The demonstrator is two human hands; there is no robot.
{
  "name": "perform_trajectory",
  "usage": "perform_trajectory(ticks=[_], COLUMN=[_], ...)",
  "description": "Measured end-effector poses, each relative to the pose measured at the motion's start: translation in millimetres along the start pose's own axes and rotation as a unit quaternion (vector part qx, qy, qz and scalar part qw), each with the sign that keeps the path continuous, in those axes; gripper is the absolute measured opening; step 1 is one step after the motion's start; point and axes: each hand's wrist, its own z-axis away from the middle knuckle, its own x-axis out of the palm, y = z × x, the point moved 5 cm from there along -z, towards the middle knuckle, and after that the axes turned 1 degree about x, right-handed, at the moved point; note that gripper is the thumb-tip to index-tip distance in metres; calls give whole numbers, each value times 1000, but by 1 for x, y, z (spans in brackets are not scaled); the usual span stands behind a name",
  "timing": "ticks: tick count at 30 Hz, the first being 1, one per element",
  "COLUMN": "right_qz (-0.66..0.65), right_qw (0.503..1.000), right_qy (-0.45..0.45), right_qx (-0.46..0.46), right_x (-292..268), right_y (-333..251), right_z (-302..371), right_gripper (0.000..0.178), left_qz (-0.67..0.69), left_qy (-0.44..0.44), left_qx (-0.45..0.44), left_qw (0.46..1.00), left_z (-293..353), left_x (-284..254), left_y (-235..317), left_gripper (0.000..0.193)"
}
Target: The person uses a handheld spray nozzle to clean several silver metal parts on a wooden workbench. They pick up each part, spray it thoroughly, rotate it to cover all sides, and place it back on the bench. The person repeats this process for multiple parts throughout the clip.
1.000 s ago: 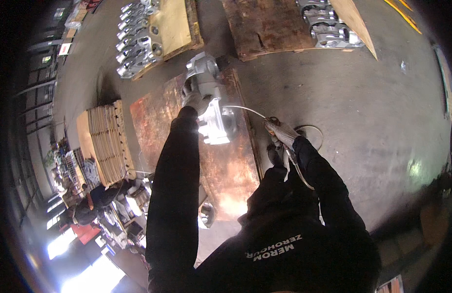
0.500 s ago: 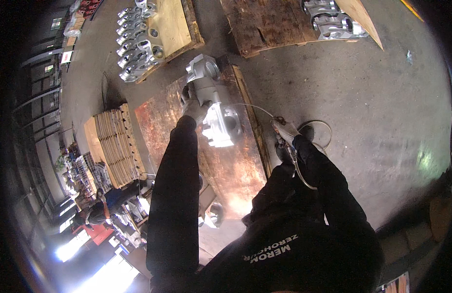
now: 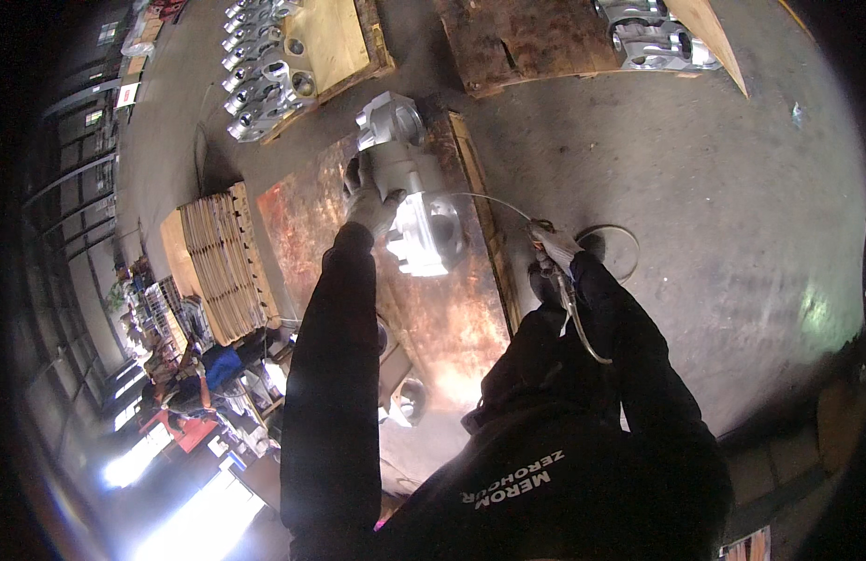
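Observation:
A large silver-grey metal casting [image 3: 405, 171] lies on a worn wooden board [image 3: 307, 245], with ring-shaped openings at its ends. My left hand [image 3: 369, 204], in a light glove, grips the near-left side of its middle. To the right, past the board's edge, my gloved right hand [image 3: 557, 246] is closed round what looks like an air blow gun [image 3: 543, 227]. Its long, thin, bent tube [image 3: 497, 198] reaches left to the casting, where the tip is hard to make out. A pale hose [image 3: 573, 318] hangs below that hand and loops beside it.
Several similar castings [image 3: 265, 84] stand on a pallet [image 3: 344, 37] at the far left. More castings [image 3: 659, 42] rest on a wooden pallet [image 3: 531, 42] at the far right. Stacked cardboard [image 3: 218, 266] stands left of the board. Another person [image 3: 185, 397] is at the lower left.
The whole view has shifted slightly. My left hand stays on the casting, and my right hand still holds the blow gun with its tube toward the casting.

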Motion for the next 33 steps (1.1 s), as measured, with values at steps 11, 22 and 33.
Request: perform_trajectory(ticks=[11, 22, 33], right_qz=[110, 314, 23], right_qw=[994, 893, 983], right_qy=[-14, 32, 14], right_qx=[-1, -322, -182], right_x=[0, -65, 3], right_y=[-17, -19, -102], right_z=[-19, -1, 46], right_gripper=[49, 47, 34], left_qz=[-42, 21, -25], left_qy=[5, -98, -31], left_qx=[21, -55, -12], left_qw=[999, 993, 999], left_z=[2, -10, -3], left_x=[0, -10, -3], left_y=[-5, 28, 9], left_gripper=[110, 106, 111])
